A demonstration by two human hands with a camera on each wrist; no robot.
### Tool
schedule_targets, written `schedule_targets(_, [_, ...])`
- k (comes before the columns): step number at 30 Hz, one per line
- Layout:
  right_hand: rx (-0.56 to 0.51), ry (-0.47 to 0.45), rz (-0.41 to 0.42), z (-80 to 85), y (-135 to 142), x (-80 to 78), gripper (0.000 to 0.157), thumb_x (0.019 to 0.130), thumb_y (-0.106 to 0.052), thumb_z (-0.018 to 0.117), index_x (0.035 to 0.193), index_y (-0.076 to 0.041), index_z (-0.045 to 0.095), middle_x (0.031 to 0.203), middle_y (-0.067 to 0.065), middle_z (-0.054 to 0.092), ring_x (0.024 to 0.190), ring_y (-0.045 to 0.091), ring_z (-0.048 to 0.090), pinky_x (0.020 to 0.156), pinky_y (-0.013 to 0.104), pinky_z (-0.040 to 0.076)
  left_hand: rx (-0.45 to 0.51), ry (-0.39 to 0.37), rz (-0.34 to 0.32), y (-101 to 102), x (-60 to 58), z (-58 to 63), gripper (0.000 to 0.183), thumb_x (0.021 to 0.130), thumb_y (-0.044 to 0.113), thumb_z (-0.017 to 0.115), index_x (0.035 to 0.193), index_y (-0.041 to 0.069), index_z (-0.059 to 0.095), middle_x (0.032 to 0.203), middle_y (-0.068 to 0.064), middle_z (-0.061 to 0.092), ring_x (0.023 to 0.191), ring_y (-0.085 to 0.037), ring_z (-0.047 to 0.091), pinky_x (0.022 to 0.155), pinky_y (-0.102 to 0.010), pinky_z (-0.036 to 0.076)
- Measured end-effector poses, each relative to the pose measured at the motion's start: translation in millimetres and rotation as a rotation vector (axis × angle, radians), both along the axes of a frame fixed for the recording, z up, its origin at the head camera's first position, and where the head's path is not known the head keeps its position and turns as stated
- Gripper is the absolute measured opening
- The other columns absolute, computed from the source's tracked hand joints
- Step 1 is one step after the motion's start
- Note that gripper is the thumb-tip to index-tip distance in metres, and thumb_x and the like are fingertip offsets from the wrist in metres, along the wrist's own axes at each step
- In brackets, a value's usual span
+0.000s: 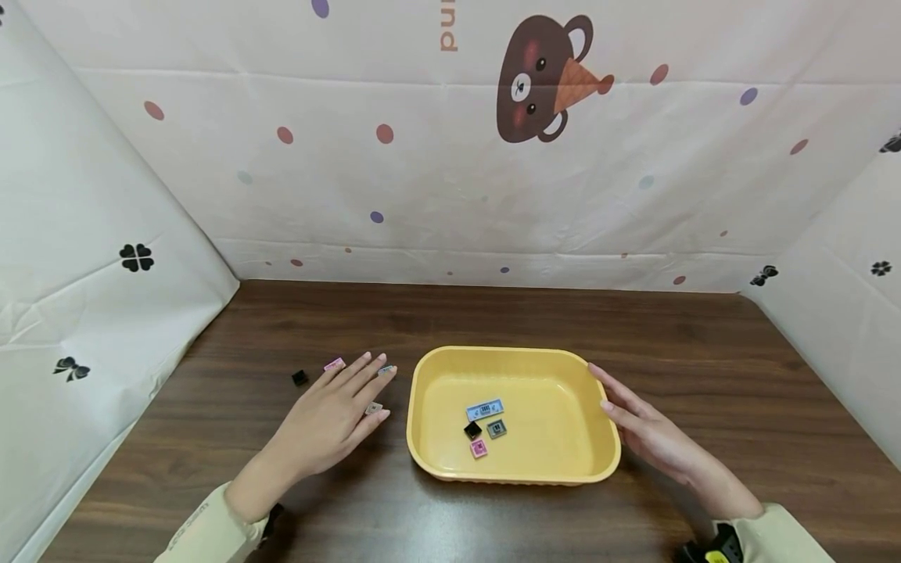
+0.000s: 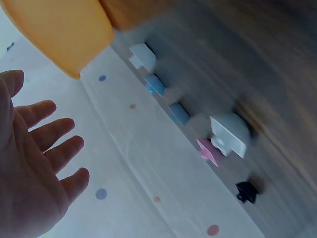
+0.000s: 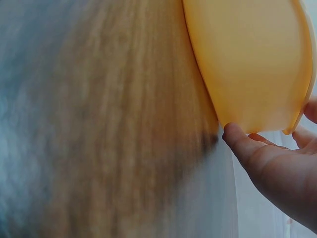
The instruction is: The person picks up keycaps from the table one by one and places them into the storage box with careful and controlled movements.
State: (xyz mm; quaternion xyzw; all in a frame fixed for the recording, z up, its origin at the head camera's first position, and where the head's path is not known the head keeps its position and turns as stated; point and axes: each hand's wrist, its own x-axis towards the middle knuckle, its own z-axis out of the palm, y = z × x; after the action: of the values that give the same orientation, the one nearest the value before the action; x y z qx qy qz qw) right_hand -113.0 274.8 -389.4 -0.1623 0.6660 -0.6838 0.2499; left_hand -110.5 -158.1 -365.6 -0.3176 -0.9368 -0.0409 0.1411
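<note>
Pale tile (image 1: 374, 408) partly behind left fingers (image 1: 375, 386)

Counter (image 1: 676, 336): dark brown wood-grain top, grain running side to side, glossy light patch near side, below the tray.

Directly on it: yellow tray (image 1: 507, 478), roughly mid-counter, rounded corners, long sides about parallel to the counter's back edge. Left of it, loose small pieces, some partly covered in head view. Left wrist view shows six, going away from tray: pale piece (image 2: 144, 56), blue piece (image 2: 155, 85), second blue piece (image 2: 179, 113), second pale piece (image 2: 231, 130), pink piece (image 2: 210, 150), black piece (image 2: 246, 192). Pink/second pale overlap there; can't tell if touching.
</note>
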Motion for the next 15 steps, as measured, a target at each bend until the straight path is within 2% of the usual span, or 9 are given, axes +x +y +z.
schedule_targets(5, [0.002, 0.000, -0.001, 0.0, 0, 0.0, 0.055, 0.101, -0.015, 0.030, 0.148, -0.016, 0.001, 0.145, 0.023, -0.017, 0.118, -0.013, 0.033, 0.092, 0.015, 0.037, 0.009, -0.047, 0.055, -10, 0.8, -0.9, 0.052, 0.092, 0.039, 0.049, 0.137, 0.014, 0.043, 0.142, -0.007, 0.039, 0.132, -0.025, 0.031, 0.107, -0.044, 0.022])
schedule_targets(15, [-0.008, 0.007, 0.012, 0.0, 0, -0.3, 0.055, 0.101, -0.014, 0.029, 0.147, -0.016, 0.000, 0.145, 0.022, -0.019, 0.119, -0.012, 0.033, 0.092, 0.016, 0.038, 0.041, -0.100, 0.122, -31, 2.3, -2.9, 0.056, 0.092, 0.042, 0.049, 0.137, 0.010, 0.042, 0.140, -0.011, 0.040, 0.130, -0.028, 0.034, 0.104, -0.048, 0.026])
